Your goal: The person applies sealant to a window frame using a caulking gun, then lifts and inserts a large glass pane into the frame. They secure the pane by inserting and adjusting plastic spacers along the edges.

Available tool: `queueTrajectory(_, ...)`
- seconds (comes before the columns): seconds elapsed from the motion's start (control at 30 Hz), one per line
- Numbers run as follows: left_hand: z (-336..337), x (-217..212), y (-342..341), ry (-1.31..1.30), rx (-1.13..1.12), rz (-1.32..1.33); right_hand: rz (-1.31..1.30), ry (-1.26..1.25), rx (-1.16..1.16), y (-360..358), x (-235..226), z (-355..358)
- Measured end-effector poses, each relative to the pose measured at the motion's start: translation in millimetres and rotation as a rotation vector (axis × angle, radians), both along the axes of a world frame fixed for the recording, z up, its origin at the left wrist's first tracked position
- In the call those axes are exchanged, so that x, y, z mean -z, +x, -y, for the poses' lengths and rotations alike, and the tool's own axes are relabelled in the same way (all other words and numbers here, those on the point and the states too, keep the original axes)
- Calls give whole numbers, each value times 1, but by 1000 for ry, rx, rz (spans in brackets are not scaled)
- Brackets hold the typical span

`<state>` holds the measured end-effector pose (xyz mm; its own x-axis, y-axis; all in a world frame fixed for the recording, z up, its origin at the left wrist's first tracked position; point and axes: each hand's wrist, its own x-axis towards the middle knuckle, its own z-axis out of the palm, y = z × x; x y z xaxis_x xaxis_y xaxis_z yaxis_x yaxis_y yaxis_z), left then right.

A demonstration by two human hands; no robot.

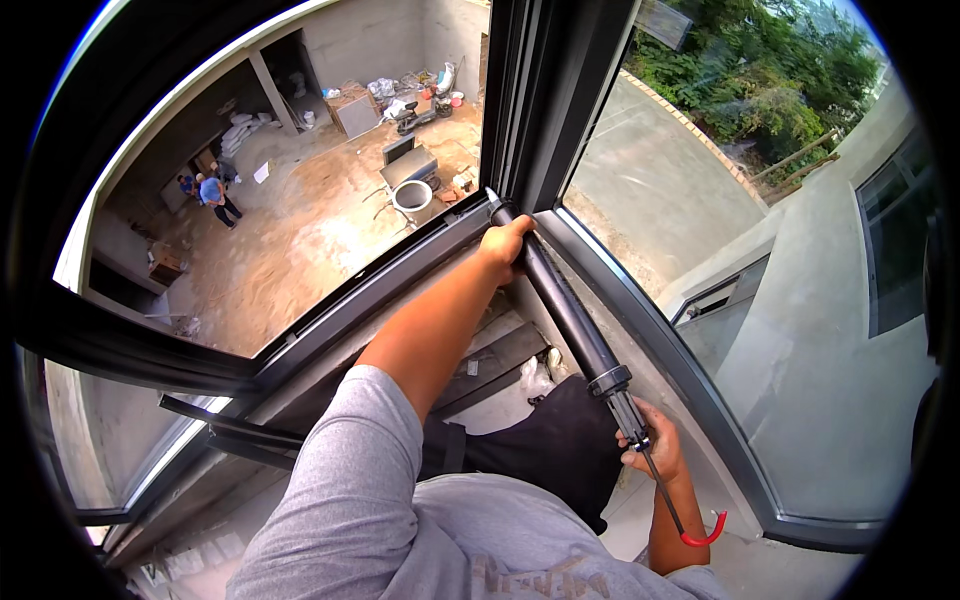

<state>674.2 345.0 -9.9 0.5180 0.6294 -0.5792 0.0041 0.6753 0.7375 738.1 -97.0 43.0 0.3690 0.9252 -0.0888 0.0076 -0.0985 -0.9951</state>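
A long black caulking gun [572, 315] slants from the lower right up to the corner of a dark window frame [545, 110]. Its nozzle tip touches the frame's lower corner. My left hand [503, 245] wraps around the front end of the tube, close to the tip. My right hand [652, 448] grips the handle and trigger at the rear. The thin push rod with a red hooked end [703, 535] sticks out below that hand.
Through the open left pane lies a sandy yard far below, with two people [212, 192], a white bucket [412, 195], crates and sacks. Right glass pane [700, 260] shows a concrete wall and trees. A black cloth [560, 450] sits at my lap.
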Motion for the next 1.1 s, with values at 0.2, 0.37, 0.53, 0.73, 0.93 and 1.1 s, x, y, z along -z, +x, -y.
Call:
queueTrajectory(0.2, -1, -9, 1, -18, -56, 34, -211, 1, 112, -26, -5, 0)
queueTrajectory(0.37, -1, -36, -5, 0, 14, 116, 157, -104, 188, -32, 17, 2)
queueTrajectory(0.53, 14, -123, -22, 215, 114, 276, -32, 49, 220, -37, 43, 6)
queueTrajectory(0.73, 27, -216, -13, 433, 205, 380, -357, 494, 204, -46, -22, -31)
queueTrajectory(0.93, 26, -274, 2, 477, 190, 486, -565, 633, 122, -26, -61, -48)
queueTrajectory(1.1, 16, -291, 12, 541, 159, 479, -686, 694, 21, -5, -76, -61)
